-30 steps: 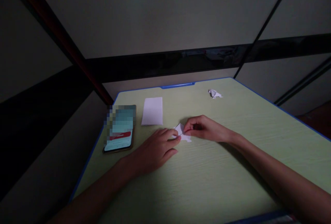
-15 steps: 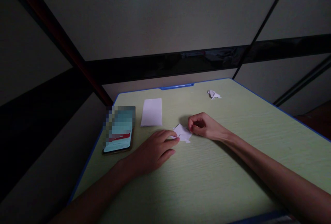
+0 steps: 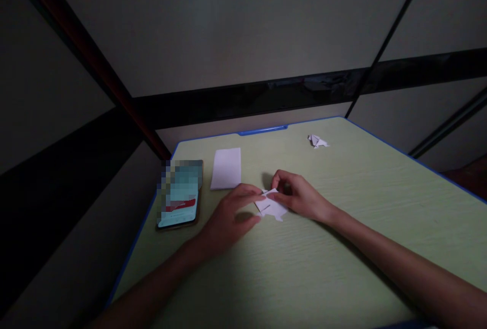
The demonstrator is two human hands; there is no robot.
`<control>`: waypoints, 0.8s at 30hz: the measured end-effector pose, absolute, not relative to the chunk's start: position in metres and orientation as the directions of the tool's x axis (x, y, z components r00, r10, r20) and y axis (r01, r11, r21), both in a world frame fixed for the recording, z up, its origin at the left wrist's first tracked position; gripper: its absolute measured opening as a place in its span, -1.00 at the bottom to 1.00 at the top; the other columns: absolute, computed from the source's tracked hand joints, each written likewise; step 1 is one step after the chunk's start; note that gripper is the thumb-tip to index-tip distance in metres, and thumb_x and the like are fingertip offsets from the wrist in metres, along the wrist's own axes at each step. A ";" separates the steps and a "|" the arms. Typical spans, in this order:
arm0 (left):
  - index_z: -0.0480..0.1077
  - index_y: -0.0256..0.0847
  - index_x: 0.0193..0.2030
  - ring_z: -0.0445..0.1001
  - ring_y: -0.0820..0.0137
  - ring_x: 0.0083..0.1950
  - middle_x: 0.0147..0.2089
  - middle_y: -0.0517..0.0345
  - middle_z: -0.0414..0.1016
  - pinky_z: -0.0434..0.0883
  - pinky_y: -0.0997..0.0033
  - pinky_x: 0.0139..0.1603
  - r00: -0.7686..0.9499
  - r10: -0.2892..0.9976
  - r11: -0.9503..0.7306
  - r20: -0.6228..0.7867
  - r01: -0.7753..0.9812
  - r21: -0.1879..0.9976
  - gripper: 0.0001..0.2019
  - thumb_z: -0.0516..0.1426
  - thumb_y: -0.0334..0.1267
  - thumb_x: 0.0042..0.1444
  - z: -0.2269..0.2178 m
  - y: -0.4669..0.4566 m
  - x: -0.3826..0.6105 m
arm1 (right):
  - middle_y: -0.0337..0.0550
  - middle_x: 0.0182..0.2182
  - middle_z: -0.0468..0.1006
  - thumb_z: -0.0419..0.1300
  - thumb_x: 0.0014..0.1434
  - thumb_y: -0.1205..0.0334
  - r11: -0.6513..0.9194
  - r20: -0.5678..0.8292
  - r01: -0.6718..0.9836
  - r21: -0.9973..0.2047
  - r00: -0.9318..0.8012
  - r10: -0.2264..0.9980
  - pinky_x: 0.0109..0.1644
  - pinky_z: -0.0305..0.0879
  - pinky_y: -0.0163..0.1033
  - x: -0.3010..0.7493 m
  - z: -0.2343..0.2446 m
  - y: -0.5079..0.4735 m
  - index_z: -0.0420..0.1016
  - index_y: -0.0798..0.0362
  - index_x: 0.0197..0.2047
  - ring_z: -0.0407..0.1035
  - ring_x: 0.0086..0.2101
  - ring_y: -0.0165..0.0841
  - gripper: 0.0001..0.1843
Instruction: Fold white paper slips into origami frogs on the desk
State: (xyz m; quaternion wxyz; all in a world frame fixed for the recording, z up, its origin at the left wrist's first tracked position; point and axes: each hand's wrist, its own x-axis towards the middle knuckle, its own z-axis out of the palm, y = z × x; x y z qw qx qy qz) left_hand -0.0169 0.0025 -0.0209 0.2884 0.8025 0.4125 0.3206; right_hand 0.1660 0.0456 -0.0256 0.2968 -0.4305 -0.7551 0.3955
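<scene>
A small folded white paper piece (image 3: 277, 209) with pointed flaps lies in the middle, slightly tilted up from the table. My right hand (image 3: 302, 196) pinches its far right edge between thumb and bent fingers. On the other side is my left hand (image 3: 233, 213), thumb and fingers spread apart around the paper's left edge. Its fingertips reach the far left edge, though whether they press on it I cannot tell. The paper's far corner is partly hidden by the fingers.
A stack of white paper (image 3: 227, 169) lies behind my left hand. Left of it is a phone (image 3: 182, 194) with a lit, partly blurred screen. A folded paper frog (image 3: 318, 141) sits at the back right of the pale green table (image 3: 365, 167), which has a blue rim.
My right hand has gone from curled beside the paper to pinching its edge. My left fingers have lifted and spread. The paper has turned and tilted up a little. The view has shifted slightly.
</scene>
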 end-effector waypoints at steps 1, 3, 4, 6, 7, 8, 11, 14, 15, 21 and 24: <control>0.29 -0.22 -0.14 0.28 0.37 -0.02 -0.06 0.03 0.29 0.28 0.29 -0.04 0.351 0.894 -0.418 0.278 0.436 0.797 -0.67 0.10 -0.45 -0.13 -0.023 0.004 -0.015 | -0.30 -0.60 0.23 0.14 -0.06 0.26 0.263 0.087 0.362 -0.894 -0.435 0.896 -0.55 0.02 -0.40 0.165 -0.025 0.046 0.22 0.11 -0.49 0.10 -0.58 -0.51 -0.86; 0.19 -0.20 -0.07 0.28 0.36 0.00 -0.01 0.00 0.25 0.29 0.28 -0.05 0.176 0.958 -0.270 0.226 0.293 0.917 -0.55 0.13 -0.42 -0.18 -0.027 0.007 -0.012 | -0.20 -0.46 0.31 0.16 -0.10 0.23 0.208 0.104 0.255 -0.944 -0.368 0.924 -0.52 0.07 -0.39 0.163 -0.023 0.046 0.23 0.12 -0.54 0.16 -0.53 -0.51 -0.82; 0.17 -0.21 -0.06 0.29 0.35 -0.02 -0.01 -0.02 0.26 0.30 0.29 -0.06 0.122 0.978 -0.195 0.172 0.213 0.957 -0.50 0.16 -0.41 -0.22 -0.029 0.008 -0.011 | -0.15 -0.37 0.32 0.18 -0.12 0.22 0.201 0.126 0.206 -0.958 -0.329 0.936 -0.47 0.10 -0.37 0.163 -0.022 0.045 0.24 0.13 -0.56 0.19 -0.48 -0.50 -0.81; 0.12 -0.23 -0.02 0.34 0.36 -0.05 -0.02 -0.05 0.28 0.31 0.30 -0.07 0.074 0.995 -0.079 0.073 0.079 0.994 -0.44 0.17 -0.40 -0.23 -0.031 0.009 -0.009 | -0.09 -0.25 0.31 0.21 -0.16 0.23 0.184 0.150 0.104 -0.977 -0.274 0.950 -0.38 0.15 -0.34 0.161 -0.019 0.043 0.25 0.14 -0.58 0.23 -0.38 -0.46 -0.80; 0.11 -0.24 0.00 0.36 0.37 -0.08 -0.03 -0.05 0.31 0.32 0.30 -0.08 0.081 0.996 -0.036 0.033 0.035 0.999 -0.44 0.17 -0.39 -0.22 -0.030 0.009 -0.009 | -0.09 -0.26 0.32 0.21 -0.15 0.23 0.163 0.143 0.051 -0.985 -0.268 0.953 -0.35 0.16 -0.33 0.160 -0.018 0.042 0.26 0.14 -0.58 0.24 -0.36 -0.45 -0.80; 0.14 -0.25 0.00 0.39 0.38 -0.12 -0.06 -0.04 0.35 0.33 0.31 -0.10 0.111 0.994 0.009 -0.010 0.008 1.000 -0.47 0.15 -0.36 -0.18 -0.029 0.009 -0.009 | -0.11 -0.32 0.34 0.20 -0.15 0.23 0.135 0.129 0.005 -0.991 -0.273 0.954 -0.35 0.16 -0.33 0.159 -0.017 0.041 0.25 0.14 -0.58 0.24 -0.39 -0.45 -0.80; 0.32 -0.33 -0.14 0.44 0.39 -0.23 -0.22 -0.02 0.47 0.36 0.38 -0.20 0.277 0.950 0.139 -0.144 0.038 0.990 -0.68 0.11 -0.25 -0.07 -0.023 0.008 -0.008 | -0.24 -0.56 0.33 0.20 -0.13 0.21 0.086 0.096 -0.046 -0.995 -0.286 0.953 -0.49 0.09 -0.37 0.158 -0.015 0.038 0.23 0.13 -0.55 0.18 -0.55 -0.52 -0.79; 0.41 -0.34 -0.33 0.47 0.43 -0.38 -0.36 0.03 0.51 0.36 0.48 -0.37 0.276 0.939 0.180 -0.204 0.109 0.978 -0.77 0.11 -0.21 -0.08 -0.017 0.005 -0.005 | -0.32 -0.65 0.27 0.20 -0.14 0.22 0.076 0.080 -0.023 -0.997 -0.274 0.959 -0.57 0.01 -0.39 0.157 -0.015 0.035 0.23 0.13 -0.54 0.11 -0.62 -0.56 -0.79; 0.42 -0.34 -0.38 0.47 0.44 -0.43 -0.39 0.04 0.52 0.35 0.50 -0.42 0.261 0.940 0.194 -0.222 0.131 0.972 -0.78 0.11 -0.21 -0.09 -0.016 0.005 -0.003 | -0.32 -0.65 0.27 0.20 -0.15 0.22 0.071 0.074 -0.019 -0.997 -0.272 0.959 -0.58 0.00 -0.40 0.156 -0.015 0.034 0.23 0.13 -0.54 0.11 -0.63 -0.57 -0.79; 0.41 -0.35 -0.53 0.47 0.44 -0.50 -0.55 0.08 0.50 0.35 0.53 -0.48 0.150 0.962 0.202 -0.228 0.170 0.964 -0.82 0.12 -0.24 -0.12 -0.018 0.000 0.004 | -0.34 -0.67 0.28 0.24 -0.19 0.22 0.048 0.054 -0.026 -0.999 -0.310 0.949 -0.60 0.01 -0.41 0.153 -0.012 0.030 0.25 0.14 -0.52 0.12 -0.64 -0.58 -0.77; 0.40 -0.34 -0.58 0.45 0.43 -0.54 -0.60 0.10 0.48 0.35 0.50 -0.49 0.135 0.973 0.163 -0.188 0.179 0.970 -0.82 0.11 -0.26 -0.12 -0.019 -0.002 0.005 | -0.36 -0.67 0.30 0.26 -0.23 0.27 -0.002 0.009 -0.030 -1.000 -0.360 0.933 -0.59 0.04 -0.42 0.154 -0.014 0.031 0.29 0.14 -0.47 0.13 -0.65 -0.59 -0.76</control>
